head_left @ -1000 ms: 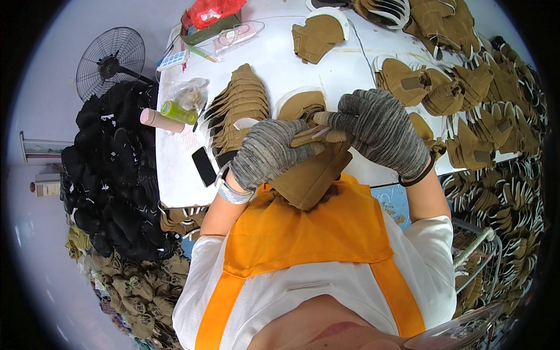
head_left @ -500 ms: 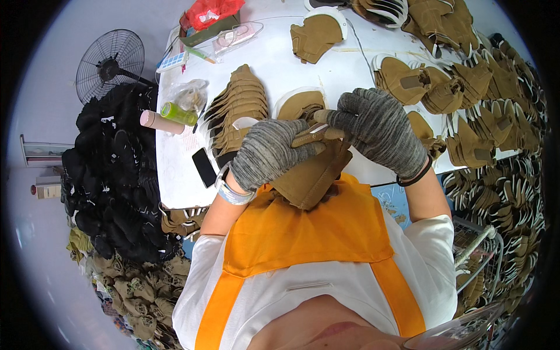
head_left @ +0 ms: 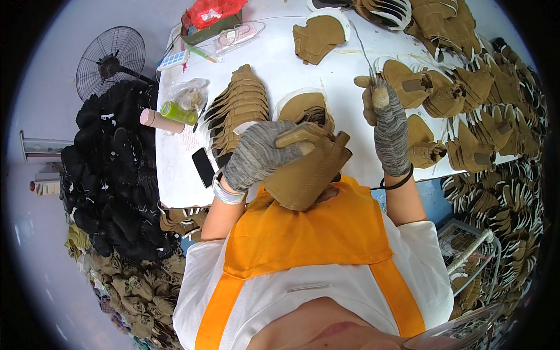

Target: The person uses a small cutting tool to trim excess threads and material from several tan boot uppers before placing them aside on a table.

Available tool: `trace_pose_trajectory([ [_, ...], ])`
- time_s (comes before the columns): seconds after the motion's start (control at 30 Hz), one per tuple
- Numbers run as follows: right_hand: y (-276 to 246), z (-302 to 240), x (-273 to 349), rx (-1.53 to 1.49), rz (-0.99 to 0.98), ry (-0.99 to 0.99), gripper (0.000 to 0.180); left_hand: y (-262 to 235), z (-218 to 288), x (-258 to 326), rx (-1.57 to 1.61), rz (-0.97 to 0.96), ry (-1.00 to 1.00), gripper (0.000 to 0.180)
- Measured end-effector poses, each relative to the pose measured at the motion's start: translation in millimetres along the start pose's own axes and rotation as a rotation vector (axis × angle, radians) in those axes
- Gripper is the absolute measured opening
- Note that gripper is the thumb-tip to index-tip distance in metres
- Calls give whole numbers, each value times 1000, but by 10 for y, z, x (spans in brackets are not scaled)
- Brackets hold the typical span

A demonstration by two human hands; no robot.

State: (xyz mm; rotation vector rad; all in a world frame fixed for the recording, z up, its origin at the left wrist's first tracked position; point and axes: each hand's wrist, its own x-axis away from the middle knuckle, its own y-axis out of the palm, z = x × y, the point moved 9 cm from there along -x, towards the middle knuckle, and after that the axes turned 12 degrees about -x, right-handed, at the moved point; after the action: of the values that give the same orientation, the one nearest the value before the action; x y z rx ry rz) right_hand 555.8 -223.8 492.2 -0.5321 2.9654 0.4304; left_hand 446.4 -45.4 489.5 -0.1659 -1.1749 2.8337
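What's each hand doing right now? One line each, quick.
Left hand: closed on the tan shoe upper, held at the chest.
Right hand: raised over the table, fingers pinched on a thin thread.

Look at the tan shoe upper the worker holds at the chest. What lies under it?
Under the tan shoe upper, gripped by the gloved left hand, shows only the orange apron. The upper hides its own underside and the table edge there.

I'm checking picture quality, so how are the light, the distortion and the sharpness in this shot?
Head view: even, bright light, white table slightly washed out; strong fisheye bending with a black rim; left hand and tan piece sharp; right hand sharp; thread too thin to trace.
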Motion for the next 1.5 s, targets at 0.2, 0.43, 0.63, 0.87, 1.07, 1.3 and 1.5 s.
trace_pose_trajectory([
  [0.2,-126,320,58,-111,-4,97,36,-315,-300,99,472,215,-138,46],
  [0.43,158,467,149,-90,-125,194,43,-453,-310,105,471,345,-143,45],
  [0.63,299,430,127,-240,-170,247,47,-616,-365,259,491,615,-139,53],
  [0.87,193,755,179,-306,-86,251,41,-369,-1209,383,1530,720,-181,63],
  [1.07,470,872,413,-136,-324,387,48,-262,-1617,398,1518,780,-201,62],
  [1.3,704,598,264,-160,-337,135,36,-471,-1764,259,712,735,-47,51],
  [1.5,517,310,-102,-263,-101,264,38,-781,-535,267,357,855,17,53],
])
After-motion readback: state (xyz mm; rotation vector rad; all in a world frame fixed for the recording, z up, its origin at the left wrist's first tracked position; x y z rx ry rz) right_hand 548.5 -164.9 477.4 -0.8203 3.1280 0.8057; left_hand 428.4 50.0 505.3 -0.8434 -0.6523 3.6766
